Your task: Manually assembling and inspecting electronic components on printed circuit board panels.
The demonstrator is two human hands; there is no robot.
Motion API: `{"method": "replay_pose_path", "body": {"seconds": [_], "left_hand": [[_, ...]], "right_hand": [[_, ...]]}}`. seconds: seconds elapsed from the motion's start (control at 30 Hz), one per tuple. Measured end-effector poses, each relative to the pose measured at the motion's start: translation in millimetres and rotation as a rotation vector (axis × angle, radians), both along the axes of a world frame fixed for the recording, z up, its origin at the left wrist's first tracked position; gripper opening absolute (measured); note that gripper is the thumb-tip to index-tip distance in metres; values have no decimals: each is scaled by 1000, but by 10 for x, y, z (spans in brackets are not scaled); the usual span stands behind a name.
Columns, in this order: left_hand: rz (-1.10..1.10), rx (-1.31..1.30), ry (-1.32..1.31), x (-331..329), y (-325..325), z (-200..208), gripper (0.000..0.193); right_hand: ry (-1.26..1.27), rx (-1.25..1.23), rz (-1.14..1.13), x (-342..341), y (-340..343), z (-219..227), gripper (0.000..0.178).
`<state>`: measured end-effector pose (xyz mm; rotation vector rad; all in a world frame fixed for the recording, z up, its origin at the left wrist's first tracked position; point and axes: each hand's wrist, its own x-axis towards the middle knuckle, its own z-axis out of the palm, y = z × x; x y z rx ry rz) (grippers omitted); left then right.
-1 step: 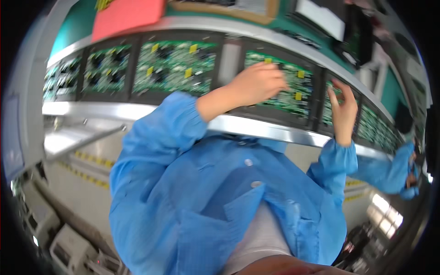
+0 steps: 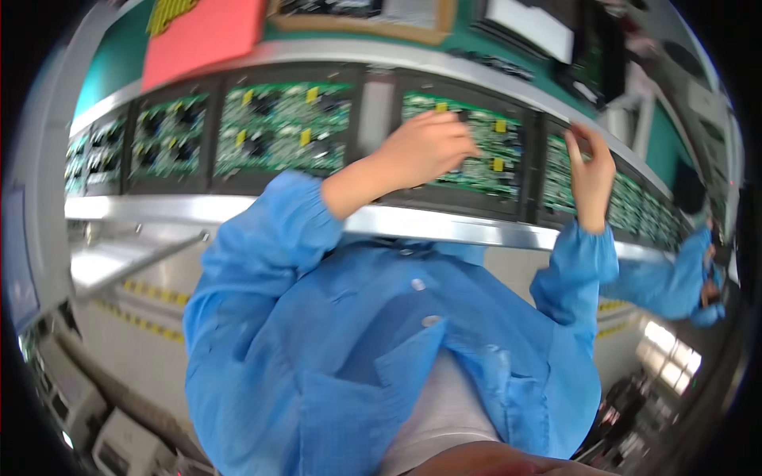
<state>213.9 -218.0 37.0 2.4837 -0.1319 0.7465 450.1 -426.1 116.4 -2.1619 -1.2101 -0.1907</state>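
My left hand [image 2: 432, 147] hangs over the left part of a green circuit board panel [image 2: 496, 182] with yellow and black parts, set in a dark frame. Its fingers are curled together and point right; whatever they may pinch is hidden and blurred. Farther right, my right hand [image 2: 592, 176] is raised above the neighbouring board panel [image 2: 557, 181]. Thumb and forefinger curve toward each other with a gap between them, and I make out nothing in it.
More framed board panels [image 2: 282, 127] line the track on both sides, behind a shiny metal rail [image 2: 413, 223]. Beyond stand a red sheet [image 2: 202, 40], a cardboard tray [image 2: 357, 28] and dark trays [image 2: 524, 28]. Another person's blue sleeve [image 2: 659, 289] is at the right.
The whole view has shifted, so the boards sit a little farther left and lower. Relative to them, my right hand has moved slightly away and to the right; my left hand stays over its panel.
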Motion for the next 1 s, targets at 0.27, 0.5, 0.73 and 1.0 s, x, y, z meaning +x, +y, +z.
{"method": "replay_pose_path", "body": {"seconds": [0.27,0.5,0.73,1.0], "left_hand": [[-94,-76,10,13,-98,134,13],[-93,-87,97,-78,-235,480,16],[-168,268,172,1324,-179,1122,12],[35,869,73,3945,-64,1112,16]], "right_hand": [[-218,-171,-130,2128,474,-244,26],[-276,-540,-138,2516,912,-223,7],[-325,-170,41,2808,774,-199,8],[46,49,-140,1928,-299,549,15]]}}
